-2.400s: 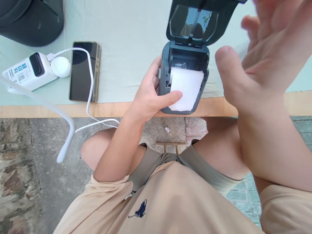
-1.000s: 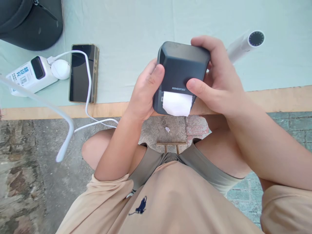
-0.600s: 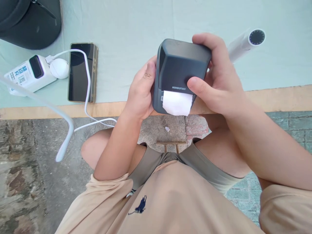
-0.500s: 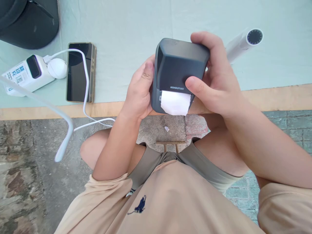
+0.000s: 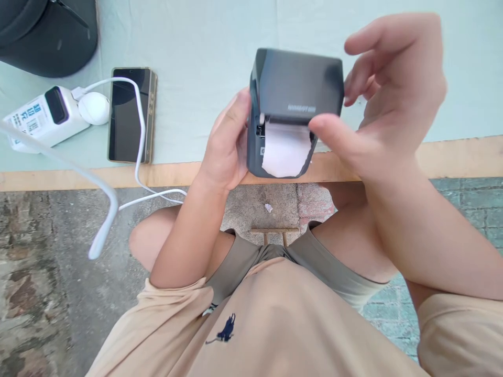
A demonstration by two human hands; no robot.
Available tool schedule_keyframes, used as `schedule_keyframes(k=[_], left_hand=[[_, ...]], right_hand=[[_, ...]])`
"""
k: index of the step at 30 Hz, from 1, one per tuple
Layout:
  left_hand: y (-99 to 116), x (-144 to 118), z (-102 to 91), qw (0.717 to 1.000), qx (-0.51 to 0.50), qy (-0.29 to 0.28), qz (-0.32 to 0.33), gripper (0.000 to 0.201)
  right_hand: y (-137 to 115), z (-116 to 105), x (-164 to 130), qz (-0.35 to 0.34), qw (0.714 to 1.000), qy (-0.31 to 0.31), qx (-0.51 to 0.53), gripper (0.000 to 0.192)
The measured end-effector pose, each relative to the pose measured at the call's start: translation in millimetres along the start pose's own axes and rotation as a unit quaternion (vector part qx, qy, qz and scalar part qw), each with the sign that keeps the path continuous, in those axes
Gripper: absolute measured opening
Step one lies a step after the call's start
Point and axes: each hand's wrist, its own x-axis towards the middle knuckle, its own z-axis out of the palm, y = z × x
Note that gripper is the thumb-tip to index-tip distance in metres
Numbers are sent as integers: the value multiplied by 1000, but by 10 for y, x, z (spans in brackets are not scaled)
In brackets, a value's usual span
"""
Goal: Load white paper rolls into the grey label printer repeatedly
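The label printer (image 5: 294, 111), its long axis pointing away from the person, rests in the grasp of the left hand (image 5: 228, 144) on its left, while the loosely spread right hand (image 5: 393, 99) is nearer its part-raised lid's right edge.

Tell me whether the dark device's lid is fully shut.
No, the lid stands tilted up from the dark device, with a gap between its near edge and the white paper.
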Motion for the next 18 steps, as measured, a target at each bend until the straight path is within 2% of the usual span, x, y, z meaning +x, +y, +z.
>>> schedule_keyframes(k=[3, 5, 8, 10, 12, 14, 18], left_hand=[[-1, 20, -11, 999, 17, -29, 22, 21], [-2, 34, -19, 998, 30, -40, 27, 20], [4, 35, -16, 997, 53, -50, 33, 21], [15, 22, 0, 996, 55, -56, 35, 23], [27, 4, 19, 997, 47, -57, 33, 25], [35, -8, 34, 997, 43, -51, 28, 26], [41, -14, 40, 997, 59, -43, 17, 25]], right_hand=[[-151, 19, 82, 63, 997, 47, -19, 25], [-230, 29, 147, 102, 992, 69, -12, 23], [-248, 23, 210, 117, 990, 75, 6, 21], [-200, 8, 221, 79, 996, 7, -41, 15], [-142, -2, 228, 32, 987, -85, -130, 14], [-110, 1, 252, 24, 960, -170, -221, 20], [-149, 19, 356, 77, 897, -304, -312, 35]])
